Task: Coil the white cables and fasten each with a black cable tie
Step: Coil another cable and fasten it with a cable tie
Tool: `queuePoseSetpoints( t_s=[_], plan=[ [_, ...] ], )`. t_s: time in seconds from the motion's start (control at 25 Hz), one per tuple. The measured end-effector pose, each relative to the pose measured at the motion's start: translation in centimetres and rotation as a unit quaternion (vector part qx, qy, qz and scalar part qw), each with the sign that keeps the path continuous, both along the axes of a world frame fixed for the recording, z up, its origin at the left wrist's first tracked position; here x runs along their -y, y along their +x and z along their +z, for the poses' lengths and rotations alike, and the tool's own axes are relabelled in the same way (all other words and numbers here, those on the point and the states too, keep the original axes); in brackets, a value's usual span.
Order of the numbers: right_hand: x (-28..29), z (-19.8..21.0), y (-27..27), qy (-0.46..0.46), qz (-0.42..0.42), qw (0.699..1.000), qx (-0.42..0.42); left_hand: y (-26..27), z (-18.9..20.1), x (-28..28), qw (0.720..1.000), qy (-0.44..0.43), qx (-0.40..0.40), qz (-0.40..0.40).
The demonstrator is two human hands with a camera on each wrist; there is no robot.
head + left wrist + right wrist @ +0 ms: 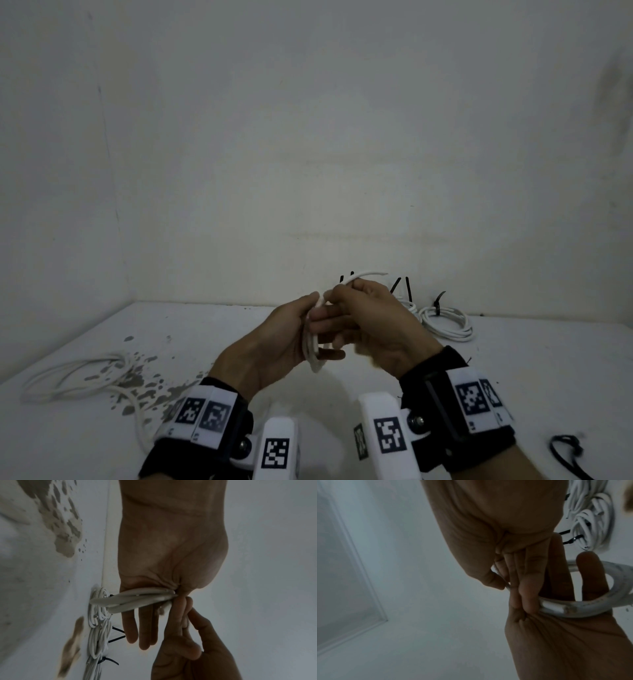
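White tabletop (342, 411) by the wall holds tied coils (447, 323) at the back right and a loose cable (68, 380) left, while the left hand (274, 342) clasps a half-wound coil (312, 346) mid-air, its free end (366, 274) pinched by the right hand (376, 329), unfastened.

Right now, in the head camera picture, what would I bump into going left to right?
Loose white cable → left hand → right hand → tied white coil → black cable tie.
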State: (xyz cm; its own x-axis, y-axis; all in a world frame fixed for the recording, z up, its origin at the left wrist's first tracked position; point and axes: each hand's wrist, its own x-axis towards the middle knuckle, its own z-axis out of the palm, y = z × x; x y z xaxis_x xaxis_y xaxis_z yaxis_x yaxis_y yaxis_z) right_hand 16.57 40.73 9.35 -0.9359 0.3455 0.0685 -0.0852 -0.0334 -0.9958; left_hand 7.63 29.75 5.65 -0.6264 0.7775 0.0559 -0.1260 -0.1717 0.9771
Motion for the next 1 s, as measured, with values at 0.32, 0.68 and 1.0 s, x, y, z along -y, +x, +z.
queuePoseSetpoints(
  t_s=[0.32, 0.68, 1.0],
  plan=[
    [-0.5, -0.6, -0.4, 0.115, -0.105, 0.987, 0.027, 0.8, 0.0, -0.7, 0.992, -0.088, -0.065, 0.055],
    [-2.0, -0.5, 0.0, 0.441, -0.303, 0.842, -0.066, -1.0, 0.2, 0.6, 0.991, -0.052, 0.026, 0.117],
    [-1.8, -0.1, 0.3, 0.549, -0.018, 0.833, -0.062, -1.8, 0.9, 1.9, 0.99, 0.002, 0.05, 0.134]
  ],
)
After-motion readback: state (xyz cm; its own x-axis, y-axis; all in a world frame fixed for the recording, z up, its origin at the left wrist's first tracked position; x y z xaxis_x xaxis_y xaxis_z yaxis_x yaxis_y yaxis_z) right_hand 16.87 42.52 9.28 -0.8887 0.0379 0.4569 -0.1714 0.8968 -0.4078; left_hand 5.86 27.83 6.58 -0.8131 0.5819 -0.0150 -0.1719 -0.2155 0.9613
